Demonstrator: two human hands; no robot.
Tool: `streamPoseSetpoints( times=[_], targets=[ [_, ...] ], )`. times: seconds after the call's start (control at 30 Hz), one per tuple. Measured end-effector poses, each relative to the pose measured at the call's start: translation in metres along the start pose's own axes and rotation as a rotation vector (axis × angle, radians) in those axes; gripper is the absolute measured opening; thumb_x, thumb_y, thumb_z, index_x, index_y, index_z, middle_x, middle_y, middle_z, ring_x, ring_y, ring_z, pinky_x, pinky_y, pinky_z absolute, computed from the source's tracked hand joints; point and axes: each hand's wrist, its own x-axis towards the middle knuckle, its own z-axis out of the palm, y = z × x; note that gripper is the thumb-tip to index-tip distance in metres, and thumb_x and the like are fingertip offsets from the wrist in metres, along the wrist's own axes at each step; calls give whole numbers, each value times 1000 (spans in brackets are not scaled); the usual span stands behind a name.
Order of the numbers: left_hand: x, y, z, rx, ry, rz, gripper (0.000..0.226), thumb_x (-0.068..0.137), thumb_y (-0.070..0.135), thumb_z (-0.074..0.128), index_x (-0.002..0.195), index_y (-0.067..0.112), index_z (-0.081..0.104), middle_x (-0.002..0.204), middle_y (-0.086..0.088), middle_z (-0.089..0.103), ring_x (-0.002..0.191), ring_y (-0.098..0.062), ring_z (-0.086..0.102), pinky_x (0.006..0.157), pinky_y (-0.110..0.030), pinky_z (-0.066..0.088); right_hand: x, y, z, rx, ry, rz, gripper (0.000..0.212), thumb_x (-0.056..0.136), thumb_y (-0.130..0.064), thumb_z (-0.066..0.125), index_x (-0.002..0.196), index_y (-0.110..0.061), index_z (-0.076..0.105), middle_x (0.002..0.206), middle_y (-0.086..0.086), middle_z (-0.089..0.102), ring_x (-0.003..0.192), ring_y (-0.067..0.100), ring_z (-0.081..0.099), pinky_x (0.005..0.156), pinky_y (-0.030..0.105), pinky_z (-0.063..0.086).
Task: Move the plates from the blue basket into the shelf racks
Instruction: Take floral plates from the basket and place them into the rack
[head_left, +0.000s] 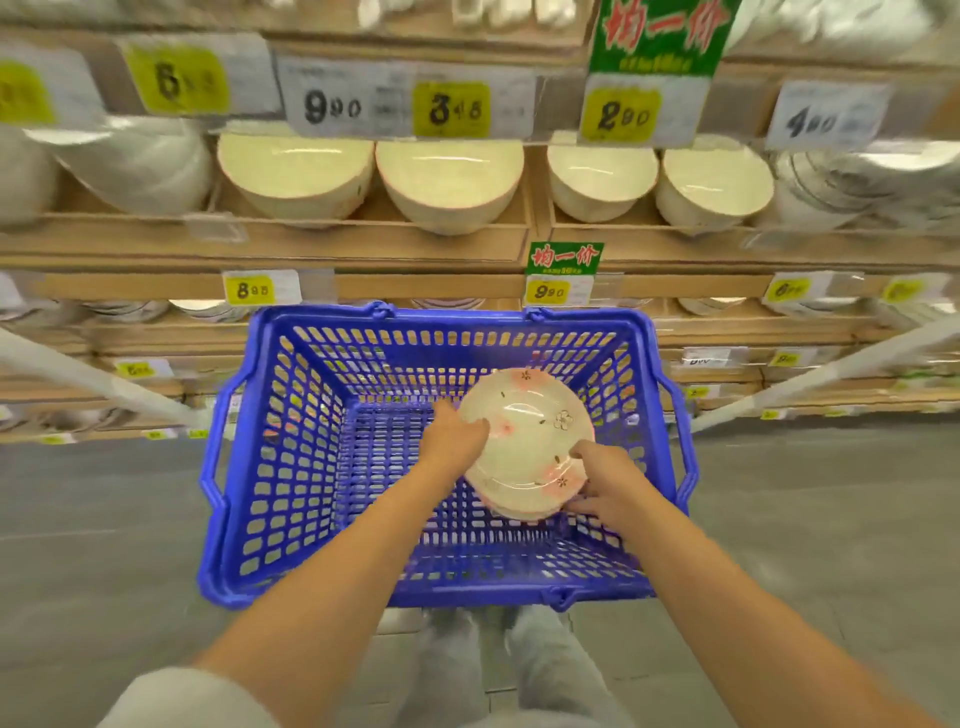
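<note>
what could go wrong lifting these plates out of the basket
1. The stack of cream ceramic plates with pink flowers is held only at its edges by the left hand and right hand; a lower plate might slide out.
2. It sits near the right wall of the blue plastic basket and could knock it going up.
</note>
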Motion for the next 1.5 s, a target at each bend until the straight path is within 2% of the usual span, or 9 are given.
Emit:
streamPoseSetpoints(
  times=[0.17,0.27,0.47,0.63,0.83,1.0,1.17,1.33,1.5],
  targets=[
    [-55,23,-23,-122,65,148,37,88,16,53,119,12,34,115,-10,55,104,-32,55,87,-41,48,-46,-26,-12,-14,2,-218,38,89,-9,53,125,-6,41,115,20,57,83,32,62,43,29,49],
    [-92,36,-35,-178,130,199,28,88,17,52,112,15,37,108,-8,57,96,-28,54,76,-36,44,-74,-41,-23,-33,-63,-333,37,91,-15,53,124,-16,36,113,14,58,83,29,64,42,26,49],
    [-178,68,-58,-377,293,279,48,70,35,49,110,9,52,107,-15,63,101,-33,61,90,-49,50,-128,-72,-49,-142,-228,-563,25,92,-14,52,116,-15,46,102,11,62,76,23,64,41,23,47],
    [-235,72,-71,-444,478,348,29,74,39,46,85,17,60,92,-9,65,78,-21,62,76,-40,53,-170,-99,-52,-258,-415,-719,29,93,-12,47,121,-21,51,110,11,62,101,31,61,85,49,55],
    [-287,56,-89,-709,646,301,29,78,36,55,79,9,64,74,-7,61,70,-22,55,65,-35,44,-210,-108,-37,-307,-661,-805,26,94,-15,49,106,-35,60,100,0,70,92,23,68,74,39,57],
    [-324,24,-120,-892,754,340,23,91,19,54,74,16,69,66,3,68,68,-22,62,62,-32,46,-252,-97,6,-346,-880,-824,35,94,-9,46,110,-35,63,103,2,74,93,26,71,83,49,57],
    [-355,-16,-153,-989,841,388,20,93,12,50,83,15,67,62,9,70,51,-3,63,41,-15,43,-291,-74,56,-380,-1061,-800,40,93,-1,45,107,-32,66,99,4,75,87,26,73,76,49,59],
    [-385,-70,-198,-1004,900,367,16,94,14,50,93,14,65,57,11,66,46,-2,58,42,-16,41,-334,-35,113,-433,-1146,-820,42,90,3,46,119,-22,63,102,11,74,92,33,70,80,52,54],
    [-422,-129,-250,-967,940,360,20,94,12,47,89,12,66,66,5,67,61,-11,61,54,-22,44,-374,4,181,-481,-1176,-869,29,92,-2,47,108,-17,67,87,6,76,72,18,72,56,31,56]
  ],
)
